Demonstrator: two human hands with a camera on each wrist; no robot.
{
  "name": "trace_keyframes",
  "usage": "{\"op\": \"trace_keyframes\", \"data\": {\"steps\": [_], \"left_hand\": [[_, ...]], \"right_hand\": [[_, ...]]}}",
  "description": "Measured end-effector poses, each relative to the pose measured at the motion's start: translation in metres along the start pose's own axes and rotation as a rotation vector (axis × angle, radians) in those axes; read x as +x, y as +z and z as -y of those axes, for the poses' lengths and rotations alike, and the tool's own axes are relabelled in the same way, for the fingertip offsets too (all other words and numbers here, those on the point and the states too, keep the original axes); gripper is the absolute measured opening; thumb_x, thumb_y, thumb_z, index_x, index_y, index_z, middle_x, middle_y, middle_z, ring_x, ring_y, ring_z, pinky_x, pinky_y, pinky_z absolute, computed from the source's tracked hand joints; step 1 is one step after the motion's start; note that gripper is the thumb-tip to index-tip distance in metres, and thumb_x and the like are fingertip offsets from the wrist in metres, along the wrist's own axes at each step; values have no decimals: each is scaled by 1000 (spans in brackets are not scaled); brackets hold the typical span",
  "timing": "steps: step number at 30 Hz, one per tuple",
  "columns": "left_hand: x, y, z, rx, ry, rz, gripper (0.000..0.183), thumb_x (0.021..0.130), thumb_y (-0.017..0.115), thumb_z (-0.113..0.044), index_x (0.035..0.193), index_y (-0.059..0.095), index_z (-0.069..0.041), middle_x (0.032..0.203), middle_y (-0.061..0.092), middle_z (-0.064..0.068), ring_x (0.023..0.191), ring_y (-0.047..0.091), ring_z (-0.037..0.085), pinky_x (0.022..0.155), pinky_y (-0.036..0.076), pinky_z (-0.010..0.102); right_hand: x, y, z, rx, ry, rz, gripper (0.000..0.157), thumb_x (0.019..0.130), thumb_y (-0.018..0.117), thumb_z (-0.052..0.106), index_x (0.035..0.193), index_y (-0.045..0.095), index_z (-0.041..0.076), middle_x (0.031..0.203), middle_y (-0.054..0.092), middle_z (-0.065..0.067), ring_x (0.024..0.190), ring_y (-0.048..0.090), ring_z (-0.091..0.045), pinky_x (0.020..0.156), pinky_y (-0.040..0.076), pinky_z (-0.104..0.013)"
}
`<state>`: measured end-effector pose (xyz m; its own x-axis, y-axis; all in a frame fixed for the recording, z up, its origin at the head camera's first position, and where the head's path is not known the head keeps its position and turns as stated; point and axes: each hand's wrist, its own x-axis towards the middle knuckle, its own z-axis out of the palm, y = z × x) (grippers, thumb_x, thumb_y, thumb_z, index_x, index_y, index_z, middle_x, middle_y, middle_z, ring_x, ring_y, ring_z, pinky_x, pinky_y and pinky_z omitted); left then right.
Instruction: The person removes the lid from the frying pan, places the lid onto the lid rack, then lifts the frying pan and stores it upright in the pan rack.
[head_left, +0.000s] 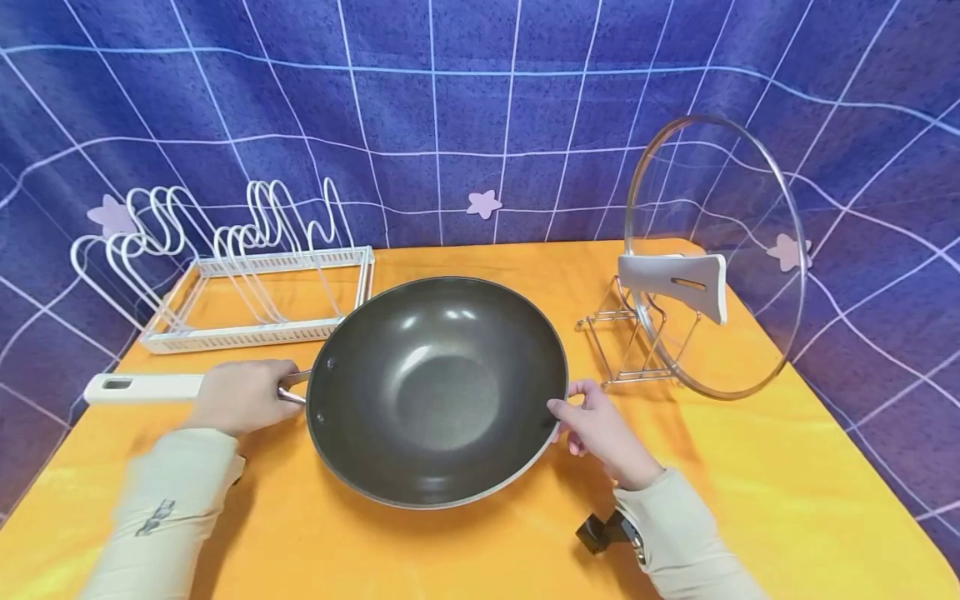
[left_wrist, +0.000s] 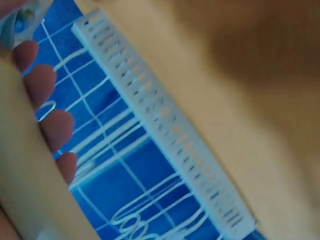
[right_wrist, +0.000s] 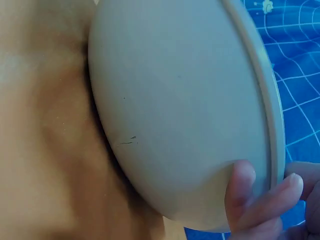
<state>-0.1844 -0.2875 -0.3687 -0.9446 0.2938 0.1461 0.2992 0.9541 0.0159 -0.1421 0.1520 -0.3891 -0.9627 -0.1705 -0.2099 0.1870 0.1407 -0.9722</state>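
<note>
A wok (head_left: pixel 442 396) with a dark inside lies open side up in the middle of the head view. My left hand (head_left: pixel 243 393) grips its white handle (head_left: pixel 146 388) near the metal joint. In the left wrist view, curled fingers (left_wrist: pixel 56 131) show along the pale handle. At the opposite side, my right hand (head_left: pixel 600 432) pinches the rim, thumb on top and fingers below. The right wrist view shows the wok's pale outer wall (right_wrist: pixel 175 100) with fingertips (right_wrist: pixel 241 175) against it. Whether the base touches the table cannot be told.
A white rack (head_left: pixel 247 333) with wire loops stands at the back left, close behind the left hand. At the right, a glass lid (head_left: pixel 797 275) with a pale handle (head_left: pixel 667 277) leans upright in a wire stand (head_left: pixel 622 375). A blue gridded curtain (head_left: pixel 465 117) hangs behind the orange-covered table (head_left: pixel 787 483).
</note>
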Motion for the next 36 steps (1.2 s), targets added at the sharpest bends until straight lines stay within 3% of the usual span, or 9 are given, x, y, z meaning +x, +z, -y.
{"op": "trace_keyframes", "data": {"steps": [3, 6, 12, 14, 18, 22, 29, 32, 36], "left_hand": [[-6, -12, 5, -15, -31, 31, 24, 67, 73, -37, 74, 57, -21, 55, 44, -10, 50, 41, 13, 43, 33, 34], [-12, -14, 5, -12, -101, 30, 30, 66, 73, -43, 70, 53, -22, 52, 42, -8, 48, 40, 15, 42, 32, 33], [-16, -3, -5, 23, -189, -162, 32, 60, 71, -44, 58, 50, -20, 45, 37, -7, 41, 36, 20, 39, 29, 36], [-16, -1, -7, 26, -209, -208, 33, 60, 70, -44, 57, 50, -18, 45, 38, -7, 40, 36, 22, 39, 30, 37], [-14, 1, -10, 24, -242, -229, 34, 61, 69, -45, 58, 52, -16, 45, 39, -6, 40, 38, 23, 40, 30, 39], [-10, 4, -12, 36, -245, -250, 37, 62, 69, -47, 58, 50, -16, 44, 38, -5, 40, 37, 23, 41, 30, 39], [-2, 9, -16, 53, -244, -353, 33, 61, 63, -42, 53, 45, -15, 41, 31, -4, 36, 32, 24, 38, 27, 38], [1, 7, -18, 50, -261, -345, 29, 61, 61, -38, 54, 46, -14, 41, 32, -3, 37, 33, 25, 39, 27, 38], [6, 3, -21, 27, -310, -267, 29, 67, 60, -39, 59, 51, -13, 43, 36, -1, 39, 37, 25, 41, 29, 39]], "right_hand": [[1, -1, 1, 29, 4, 43, 29, 92, 54, 8, 109, 32, 2, 56, 60, 0, 37, 41, -5, 40, 35, -16], [1, -2, 2, 69, 3, 107, 29, 92, 55, 6, 107, 30, 2, 55, 59, -1, 36, 42, -4, 39, 33, -15], [2, -7, 9, 78, -10, 153, 31, 88, 51, -4, 107, 26, 0, 55, 57, -2, 38, 43, -3, 38, 33, -14], [5, -8, 12, 75, -11, 138, 31, 88, 49, -5, 107, 26, 0, 54, 56, -2, 38, 43, -3, 39, 34, -14], [13, -9, 16, 64, -11, 108, 30, 89, 48, -6, 109, 26, -1, 53, 57, -2, 37, 44, -4, 39, 35, -14], [22, -11, 18, 49, 2, 69, 29, 90, 48, -7, 111, 27, -3, 52, 56, -3, 37, 44, -4, 39, 36, -14], [40, -11, 23, -1, 17, -40, 35, 89, 50, -6, 118, 29, -6, 52, 53, -3, 37, 44, -5, 39, 40, -16], [46, -10, 25, -15, 12, -77, 38, 88, 51, -6, 120, 31, -7, 52, 52, -3, 37, 44, -6, 39, 40, -17], [49, -7, 27, -7, 6, -111, 40, 85, 51, -9, 120, 32, -8, 52, 51, -3, 38, 43, -6, 39, 40, -17]]}}
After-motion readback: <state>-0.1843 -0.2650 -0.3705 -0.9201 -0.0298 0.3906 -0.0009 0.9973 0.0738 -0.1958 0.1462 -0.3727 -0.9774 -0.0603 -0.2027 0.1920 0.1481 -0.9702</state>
